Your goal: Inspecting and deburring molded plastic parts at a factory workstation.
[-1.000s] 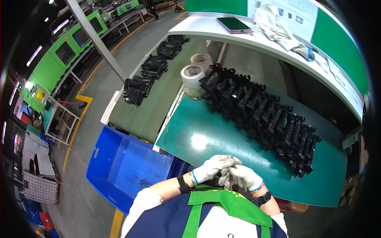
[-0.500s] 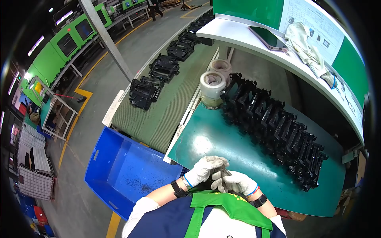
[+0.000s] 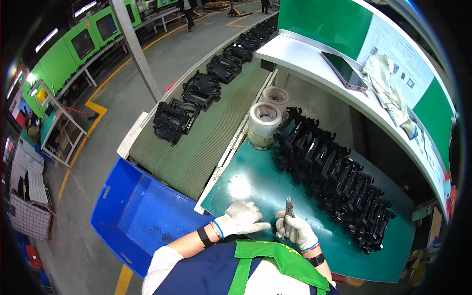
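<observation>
My right hand (image 3: 297, 231), in a white work glove, is closed around a small pair of cutting pliers (image 3: 289, 208), whose jaws point up and away from me. Just left of it, my left hand (image 3: 243, 218), gloved as well, hovers over the near edge of the green table (image 3: 265, 179). Its thumb stretches toward the right hand, the fingers are loosely bent, and I see nothing in them. A long row of black plastic parts (image 3: 334, 172) stands packed together on the table, to the right of both hands.
Two rolls of clear tape (image 3: 263, 125) stand at the table's far left corner. Black parts (image 3: 174, 118) lie along the green conveyor belt (image 3: 172, 162). A blue bin (image 3: 152, 216) with dark scraps sits at my left. The white shelf (image 3: 305, 56) holds a phone (image 3: 344, 70) and gloves (image 3: 386, 88).
My hands, together before, have separated; the left moved left and the right slightly right. The pliers now show clearly, jaws upward. The whole view has shifted a little.
</observation>
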`<state>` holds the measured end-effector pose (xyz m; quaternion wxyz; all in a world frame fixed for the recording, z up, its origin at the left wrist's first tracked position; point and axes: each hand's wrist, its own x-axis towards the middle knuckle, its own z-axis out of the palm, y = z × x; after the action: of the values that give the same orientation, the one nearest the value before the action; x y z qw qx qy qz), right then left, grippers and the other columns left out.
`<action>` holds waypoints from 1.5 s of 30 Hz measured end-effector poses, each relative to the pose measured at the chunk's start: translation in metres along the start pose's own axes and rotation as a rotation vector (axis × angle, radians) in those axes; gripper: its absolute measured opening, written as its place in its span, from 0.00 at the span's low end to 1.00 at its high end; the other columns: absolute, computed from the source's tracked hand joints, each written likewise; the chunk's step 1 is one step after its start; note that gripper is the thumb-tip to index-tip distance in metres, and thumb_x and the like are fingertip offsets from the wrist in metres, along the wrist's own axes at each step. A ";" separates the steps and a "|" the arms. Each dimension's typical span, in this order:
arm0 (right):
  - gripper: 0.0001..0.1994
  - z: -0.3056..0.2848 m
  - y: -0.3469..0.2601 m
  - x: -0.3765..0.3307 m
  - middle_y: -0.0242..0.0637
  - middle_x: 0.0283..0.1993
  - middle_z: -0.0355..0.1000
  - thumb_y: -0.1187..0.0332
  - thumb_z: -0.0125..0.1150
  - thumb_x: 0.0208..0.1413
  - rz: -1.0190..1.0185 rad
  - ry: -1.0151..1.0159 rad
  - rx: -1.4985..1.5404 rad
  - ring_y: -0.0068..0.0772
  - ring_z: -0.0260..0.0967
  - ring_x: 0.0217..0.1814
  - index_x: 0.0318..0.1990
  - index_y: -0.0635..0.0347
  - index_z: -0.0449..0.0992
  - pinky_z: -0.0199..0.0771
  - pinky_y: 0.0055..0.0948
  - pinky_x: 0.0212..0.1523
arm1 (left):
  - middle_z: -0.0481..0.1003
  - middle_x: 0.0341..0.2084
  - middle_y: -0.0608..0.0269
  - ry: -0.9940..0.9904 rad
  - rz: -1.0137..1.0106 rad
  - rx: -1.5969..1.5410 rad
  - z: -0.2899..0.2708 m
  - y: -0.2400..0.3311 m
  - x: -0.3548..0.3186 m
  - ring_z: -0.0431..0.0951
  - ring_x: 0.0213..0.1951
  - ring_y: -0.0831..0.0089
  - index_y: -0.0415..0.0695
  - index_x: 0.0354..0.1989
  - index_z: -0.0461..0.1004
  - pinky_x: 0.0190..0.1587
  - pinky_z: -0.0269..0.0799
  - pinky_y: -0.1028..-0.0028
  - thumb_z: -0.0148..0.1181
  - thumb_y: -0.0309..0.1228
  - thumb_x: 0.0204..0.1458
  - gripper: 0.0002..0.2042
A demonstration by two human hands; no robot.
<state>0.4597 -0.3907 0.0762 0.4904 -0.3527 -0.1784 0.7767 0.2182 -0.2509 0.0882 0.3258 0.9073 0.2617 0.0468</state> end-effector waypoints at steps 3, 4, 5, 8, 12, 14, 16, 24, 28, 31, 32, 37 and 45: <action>0.24 0.000 0.001 0.000 0.33 0.36 0.70 0.58 0.63 0.69 -0.024 0.108 0.017 0.27 0.66 0.36 0.63 0.65 0.69 0.73 0.34 0.43 | 0.84 0.34 0.56 0.150 0.193 0.251 0.008 0.001 0.006 0.84 0.36 0.56 0.46 0.45 0.85 0.48 0.81 0.60 0.58 0.50 0.65 0.20; 0.24 0.000 0.002 0.001 0.33 0.36 0.70 0.58 0.63 0.69 -0.018 0.109 0.007 0.27 0.66 0.36 0.63 0.65 0.69 0.73 0.34 0.43 | 0.84 0.33 0.55 0.255 0.215 0.198 0.008 -0.002 0.010 0.83 0.35 0.53 0.47 0.43 0.85 0.47 0.81 0.58 0.57 0.49 0.64 0.19; 0.23 0.000 0.002 0.000 0.32 0.35 0.69 0.58 0.63 0.69 -0.003 0.131 0.017 0.27 0.65 0.35 0.63 0.65 0.70 0.72 0.33 0.41 | 0.84 0.32 0.54 0.317 0.197 0.140 0.009 -0.004 0.012 0.83 0.34 0.50 0.47 0.41 0.85 0.46 0.82 0.56 0.57 0.48 0.64 0.18; 0.21 -0.001 0.006 0.001 0.31 0.33 0.67 0.59 0.63 0.69 0.016 0.171 0.038 0.27 0.63 0.33 0.61 0.65 0.71 0.71 0.32 0.39 | 0.83 0.29 0.54 0.050 0.159 0.199 0.008 -0.008 0.020 0.83 0.33 0.49 0.47 0.37 0.85 0.44 0.82 0.55 0.57 0.48 0.64 0.18; 0.20 -0.003 0.016 0.005 0.29 0.32 0.66 0.61 0.63 0.69 0.075 0.200 0.066 0.25 0.63 0.31 0.60 0.64 0.71 0.71 0.30 0.36 | 0.83 0.29 0.52 -0.233 0.145 0.189 0.016 0.004 0.028 0.85 0.35 0.50 0.47 0.30 0.83 0.42 0.81 0.51 0.51 0.48 0.66 0.22; 0.19 -0.003 0.023 0.008 0.31 0.35 0.70 0.63 0.62 0.70 0.124 0.234 0.092 0.25 0.66 0.31 0.60 0.65 0.71 0.73 0.28 0.36 | 0.83 0.29 0.52 -0.259 0.235 0.173 0.026 0.013 0.024 0.85 0.35 0.50 0.47 0.31 0.83 0.41 0.81 0.51 0.51 0.48 0.66 0.21; 0.18 -0.006 0.026 0.009 0.32 0.36 0.72 0.64 0.61 0.70 0.140 0.258 0.084 0.25 0.68 0.31 0.61 0.65 0.71 0.75 0.28 0.36 | 0.83 0.29 0.52 -0.217 0.355 0.109 0.030 0.013 0.030 0.85 0.35 0.50 0.47 0.31 0.83 0.40 0.81 0.51 0.51 0.48 0.66 0.21; 0.19 -0.018 0.031 0.014 0.46 0.51 0.80 0.69 0.56 0.72 0.173 0.241 0.096 0.35 0.82 0.44 0.65 0.69 0.69 0.85 0.30 0.44 | 0.83 0.31 0.54 -0.379 0.300 0.165 0.029 0.015 0.040 0.85 0.35 0.49 0.48 0.35 0.82 0.37 0.79 0.53 0.49 0.52 0.67 0.22; 0.20 -0.028 0.035 0.013 0.47 0.51 0.80 0.70 0.56 0.72 0.186 0.256 0.142 0.35 0.83 0.44 0.66 0.71 0.67 0.86 0.32 0.45 | 0.83 0.33 0.55 -0.420 0.282 0.125 0.032 0.019 0.044 0.84 0.35 0.50 0.48 0.37 0.81 0.38 0.79 0.53 0.49 0.53 0.67 0.23; 0.20 -0.035 0.039 0.015 0.49 0.51 0.80 0.69 0.55 0.72 0.172 0.241 0.161 0.35 0.82 0.41 0.67 0.71 0.67 0.87 0.33 0.44 | 0.83 0.34 0.56 -0.416 0.294 0.100 0.034 0.020 0.045 0.84 0.35 0.50 0.48 0.40 0.81 0.39 0.79 0.54 0.50 0.52 0.67 0.21; 0.20 -0.038 0.040 0.016 0.49 0.51 0.80 0.69 0.55 0.72 0.174 0.239 0.162 0.35 0.82 0.41 0.67 0.71 0.67 0.87 0.33 0.44 | 0.83 0.34 0.56 -0.416 0.293 0.107 0.034 0.020 0.044 0.84 0.35 0.50 0.48 0.40 0.81 0.39 0.79 0.54 0.50 0.52 0.67 0.21; 0.20 -0.039 0.038 0.014 0.46 0.49 0.80 0.68 0.56 0.72 0.164 0.219 0.177 0.35 0.81 0.39 0.66 0.68 0.68 0.85 0.33 0.42 | 0.83 0.38 0.56 -0.426 0.256 0.047 0.030 0.021 0.044 0.84 0.38 0.51 0.49 0.44 0.80 0.41 0.79 0.55 0.51 0.51 0.67 0.19; 0.11 -0.017 0.033 0.011 0.31 0.33 0.69 0.67 0.60 0.70 0.145 0.086 0.413 0.27 0.68 0.32 0.55 0.58 0.71 0.73 0.30 0.34 | 0.85 0.44 0.59 0.343 0.090 -0.182 -0.009 0.004 0.051 0.86 0.44 0.54 0.52 0.71 0.71 0.45 0.80 0.54 0.54 0.43 0.66 0.25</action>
<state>0.4483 -0.3970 0.0399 0.5022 -0.2893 0.0313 0.8143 0.2613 -0.2220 0.0935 0.3548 0.8635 0.2671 0.2389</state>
